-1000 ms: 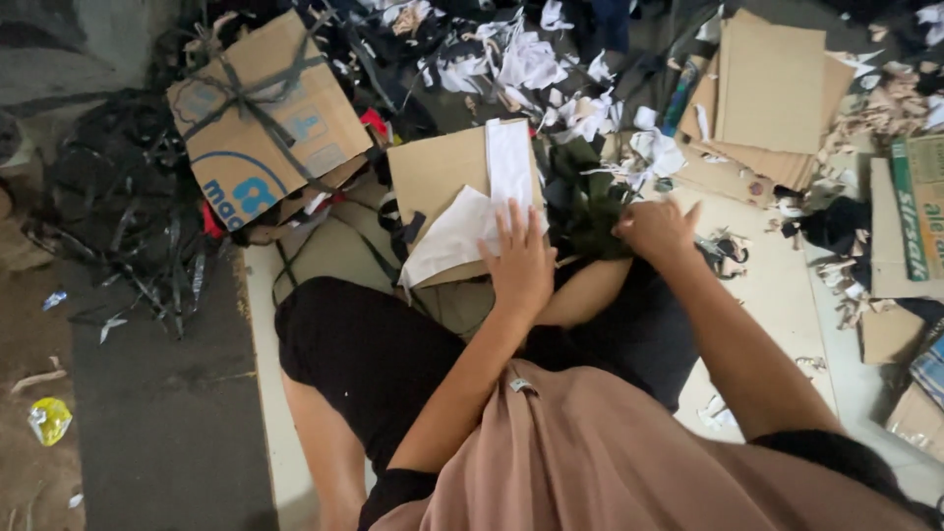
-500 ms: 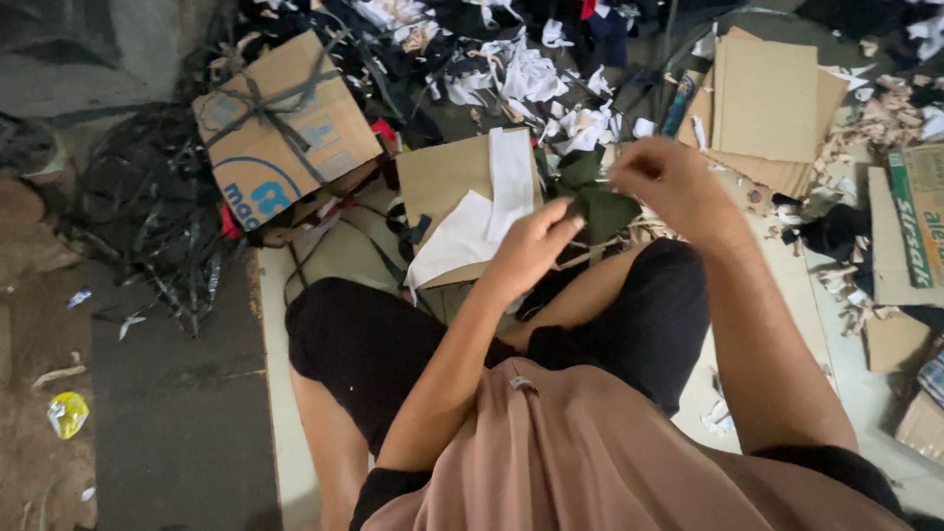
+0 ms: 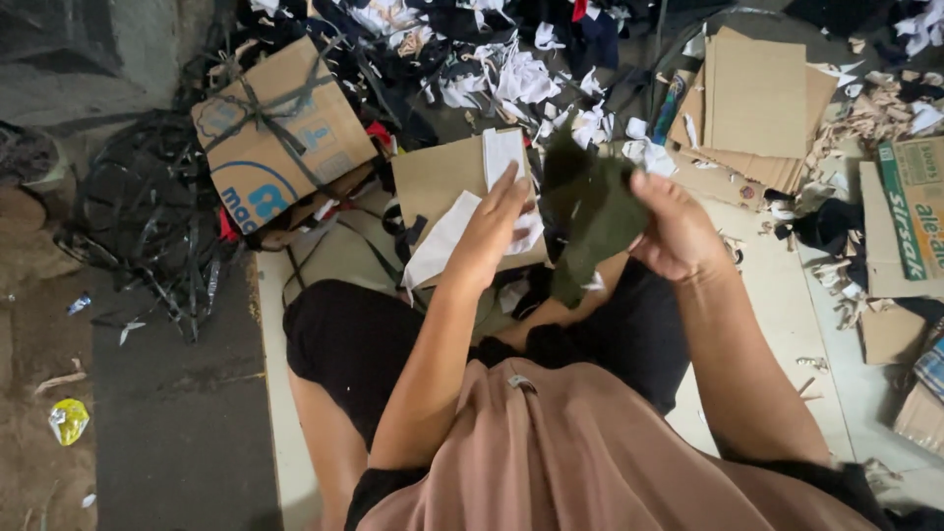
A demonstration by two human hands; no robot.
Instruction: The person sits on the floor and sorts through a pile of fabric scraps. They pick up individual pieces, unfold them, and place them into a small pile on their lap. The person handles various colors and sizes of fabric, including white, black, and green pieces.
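My right hand [image 3: 677,232] is lifted over my lap and grips a dark green piece of cloth [image 3: 590,216] that hangs down from it. My left hand [image 3: 492,228] rests with fingers spread on white cloth strips [image 3: 444,239] lying across a flat brown cardboard sheet [image 3: 438,182] in front of my knees. I sit cross-legged in black shorts and a pinkish-brown shirt.
A tied cardboard box [image 3: 270,133] stands at the upper left beside a tangle of black straps [image 3: 147,221]. Stacked cardboard sheets [image 3: 757,103] lie at the upper right, another printed box [image 3: 910,211] at the right edge. White and dark fabric scraps [image 3: 521,74] litter the floor ahead.
My right hand has risen from my lap and pulled the dark green cloth up. My left hand has slid forward onto the white strips.
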